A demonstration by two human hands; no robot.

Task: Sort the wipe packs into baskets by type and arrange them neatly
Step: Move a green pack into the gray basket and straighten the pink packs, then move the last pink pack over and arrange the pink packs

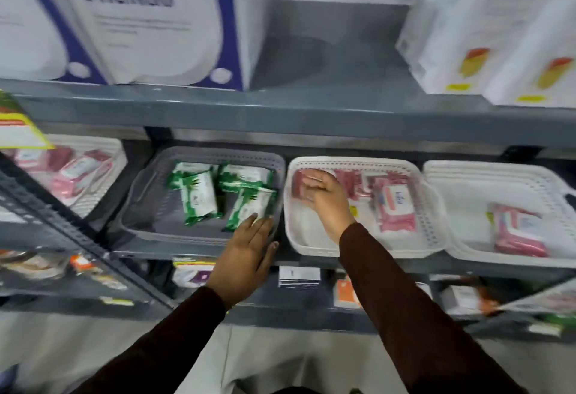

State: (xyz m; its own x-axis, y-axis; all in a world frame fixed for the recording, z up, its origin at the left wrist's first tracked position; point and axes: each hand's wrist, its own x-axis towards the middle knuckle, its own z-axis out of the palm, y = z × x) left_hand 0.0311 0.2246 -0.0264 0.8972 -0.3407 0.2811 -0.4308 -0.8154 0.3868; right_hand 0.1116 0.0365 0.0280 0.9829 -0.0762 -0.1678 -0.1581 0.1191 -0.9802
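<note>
A grey basket (149, 206) on the middle shelf holds several green and white wipe packs (199, 197). My left hand (246, 256) lies flat on that basket's front right rim, fingers apart, holding nothing. To its right a white basket (311, 247) holds pink wipe packs (396, 206). My right hand (324, 197) reaches into the white basket's back left corner, fingers curled over a dark pink pack (299, 183); motion blur hides whether it grips the pack. A second white basket (467, 185) at the right holds one pink pack (517, 231).
Another white basket (103, 175) with pink packs sits at the far left. Large white and purple boxes (140, 19) and white cartons (486, 26) stand on the shelf above, with a gap between them. The grey shelf edge (280, 113) overhangs the baskets. Small goods fill the shelf below.
</note>
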